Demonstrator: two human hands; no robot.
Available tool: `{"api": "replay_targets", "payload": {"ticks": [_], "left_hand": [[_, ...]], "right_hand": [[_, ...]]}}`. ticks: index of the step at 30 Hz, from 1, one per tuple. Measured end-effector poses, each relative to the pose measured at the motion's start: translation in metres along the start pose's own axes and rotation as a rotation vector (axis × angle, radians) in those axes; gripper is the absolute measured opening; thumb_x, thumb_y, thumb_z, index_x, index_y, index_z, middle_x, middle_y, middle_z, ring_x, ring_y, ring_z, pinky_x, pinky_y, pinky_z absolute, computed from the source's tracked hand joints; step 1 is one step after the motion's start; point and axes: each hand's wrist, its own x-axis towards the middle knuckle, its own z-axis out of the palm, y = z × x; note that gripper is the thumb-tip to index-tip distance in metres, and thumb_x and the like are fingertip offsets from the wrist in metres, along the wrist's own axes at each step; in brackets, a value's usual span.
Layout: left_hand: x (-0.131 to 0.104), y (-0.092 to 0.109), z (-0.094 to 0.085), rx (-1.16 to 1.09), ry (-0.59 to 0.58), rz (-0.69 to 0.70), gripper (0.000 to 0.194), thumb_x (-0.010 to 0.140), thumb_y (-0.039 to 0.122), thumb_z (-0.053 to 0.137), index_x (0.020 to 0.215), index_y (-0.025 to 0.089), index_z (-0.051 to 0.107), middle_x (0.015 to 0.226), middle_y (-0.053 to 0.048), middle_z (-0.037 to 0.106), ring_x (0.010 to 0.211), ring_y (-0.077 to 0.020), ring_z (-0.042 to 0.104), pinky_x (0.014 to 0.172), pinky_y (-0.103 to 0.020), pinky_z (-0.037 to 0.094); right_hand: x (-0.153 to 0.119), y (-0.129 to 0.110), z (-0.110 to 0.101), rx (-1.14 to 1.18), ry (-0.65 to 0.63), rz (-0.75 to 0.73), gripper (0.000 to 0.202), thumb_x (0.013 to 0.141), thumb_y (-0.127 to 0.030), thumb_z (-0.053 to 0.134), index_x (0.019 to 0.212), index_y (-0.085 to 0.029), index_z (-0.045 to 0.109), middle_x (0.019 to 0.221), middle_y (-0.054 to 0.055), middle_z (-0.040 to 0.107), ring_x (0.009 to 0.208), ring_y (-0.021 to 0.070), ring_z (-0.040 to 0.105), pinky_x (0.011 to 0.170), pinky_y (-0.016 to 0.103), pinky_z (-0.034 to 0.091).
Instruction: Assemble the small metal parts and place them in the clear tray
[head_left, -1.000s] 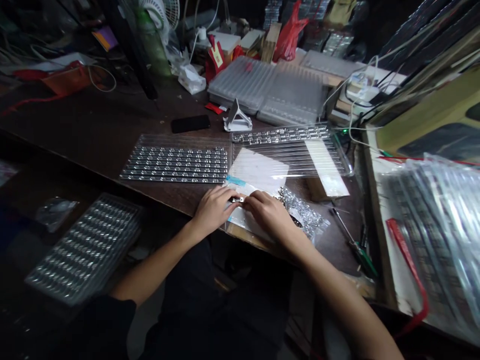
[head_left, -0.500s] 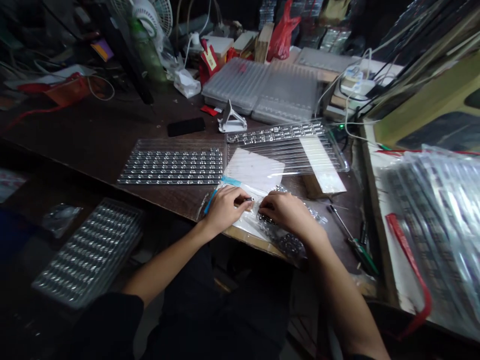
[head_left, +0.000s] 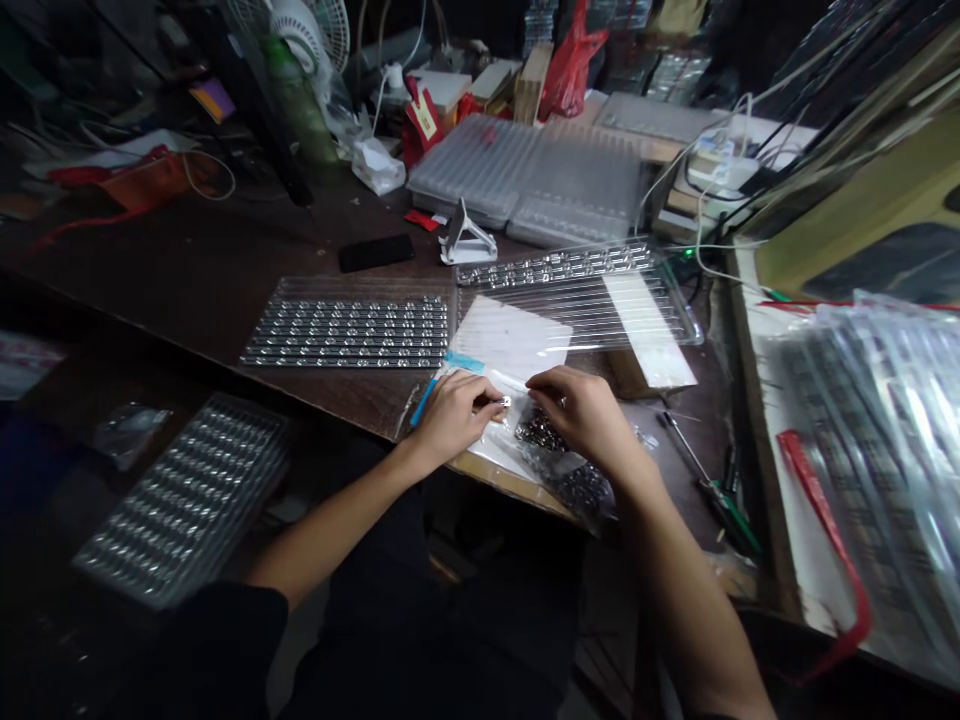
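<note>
Between the thumb and fingers of my left hand (head_left: 456,412) is a small shiny metal part (head_left: 505,402). My right hand (head_left: 574,400) hovers over a heap of small dark metal pieces (head_left: 538,430), its thumb and fingertips pressed together; whatever they pinch is too small to make out. The heap lies on a clear plastic bag (head_left: 581,480) at the table's front edge. Behind my hands is a white sheet (head_left: 514,335). A clear ribbed tray (head_left: 349,335) filled with rows of metal parts lies to the left, and a partly filled tray (head_left: 555,268) lies behind the sheet.
A screwdriver (head_left: 712,490) lies at the right. A white-topped block (head_left: 649,335) props the partly filled tray. Further back are a phone (head_left: 376,252), a white stand (head_left: 466,240) and ribbed plastic trays (head_left: 480,165). Bagged trays (head_left: 885,440) stand far right; stacked trays (head_left: 184,500) sit lower left.
My right hand has lifted slightly off the heap of metal pieces and moved a little to the right, uncovering more of it. My left hand stays nearly in place with its metal part.
</note>
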Motion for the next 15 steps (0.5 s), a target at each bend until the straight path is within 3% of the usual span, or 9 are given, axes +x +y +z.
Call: {"api": "replay_targets", "payload": {"ticks": [5,8,12,15], "left_hand": [[-0.001,0.002,-0.002,-0.05,0.006,0.002,0.004,0.085,0.02,0.069,0.081,0.021,0.066,0.087,-0.004,0.072,0.087,-0.0218,0.064,0.081,-0.036,0.05],[-0.002,0.001,-0.011,-0.151,0.12,-0.003,0.004,0.088,0.019,0.063,0.085,0.02,0.066,0.091,-0.005,0.073,0.09,-0.0198,0.067,0.083,-0.033,0.052],[0.009,-0.016,-0.04,-0.139,0.199,-0.031,0.005,0.086,0.019,0.064,0.09,0.019,0.067,0.093,-0.005,0.074,0.09,-0.0191,0.069,0.084,-0.032,0.053],[0.032,-0.04,-0.071,-0.038,0.205,-0.026,0.011,0.087,0.019,0.062,0.095,0.019,0.07,0.1,-0.005,0.075,0.093,-0.0197,0.068,0.087,-0.033,0.053]], "right_hand": [[0.006,0.0,0.018,-0.117,-0.028,0.018,0.03,0.091,-0.009,0.049,0.103,-0.015,0.075,0.102,0.011,0.071,0.085,0.0199,0.067,0.077,0.028,0.049],[0.009,-0.005,0.03,-0.104,-0.063,0.005,0.028,0.089,-0.007,0.051,0.099,-0.016,0.075,0.099,0.01,0.072,0.085,0.0196,0.068,0.077,0.027,0.049],[0.01,-0.016,0.04,-0.013,-0.118,-0.075,0.023,0.086,-0.006,0.055,0.096,-0.017,0.073,0.094,0.006,0.073,0.083,0.0171,0.067,0.076,0.024,0.05],[0.008,-0.022,0.043,-0.091,-0.155,-0.119,0.021,0.09,-0.009,0.053,0.098,-0.018,0.071,0.097,0.006,0.07,0.081,0.0164,0.066,0.074,0.024,0.049]]}}
